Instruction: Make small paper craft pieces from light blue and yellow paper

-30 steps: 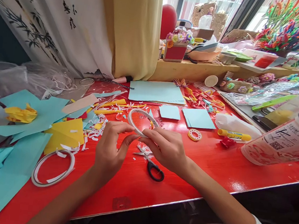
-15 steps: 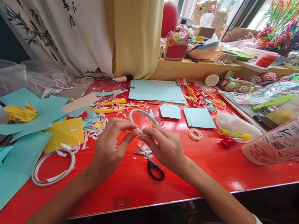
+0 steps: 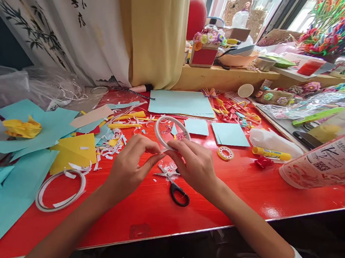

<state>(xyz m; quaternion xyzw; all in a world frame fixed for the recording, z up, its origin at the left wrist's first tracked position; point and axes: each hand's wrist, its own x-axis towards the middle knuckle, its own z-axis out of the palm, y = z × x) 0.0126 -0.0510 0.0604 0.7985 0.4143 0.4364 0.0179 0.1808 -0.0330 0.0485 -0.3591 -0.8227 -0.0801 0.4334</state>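
Note:
A narrow white roll of double-sided tape (image 3: 159,132) is held up over the red table by my right hand (image 3: 195,164), its thumb and fingers closed on the near rim. My left hand (image 3: 133,162) pinches at the tape's near edge, its fingertips almost meeting the right ones. What lies between the left fingertips is mostly hidden but looks like the tape's end. Below the hands, black-handled scissors (image 3: 179,195) lie partly open on white scraps. A second, larger tape roll (image 3: 39,197) lies flat left of my left forearm.
Blue paper sheets (image 3: 181,102) and small blue squares (image 3: 230,134) lie beyond the hands. A small yellow tape roll (image 3: 226,148), a yellow glue stick (image 3: 271,154) and a tall cup (image 3: 326,161) stand or lie rightward. Yellow paper (image 3: 76,151) and blue cut-outs (image 3: 31,180) cover the left side.
The tape roll has turned more upright and shifted slightly right and down in my right hand. The white strip seen between my fingertips is now mostly hidden.

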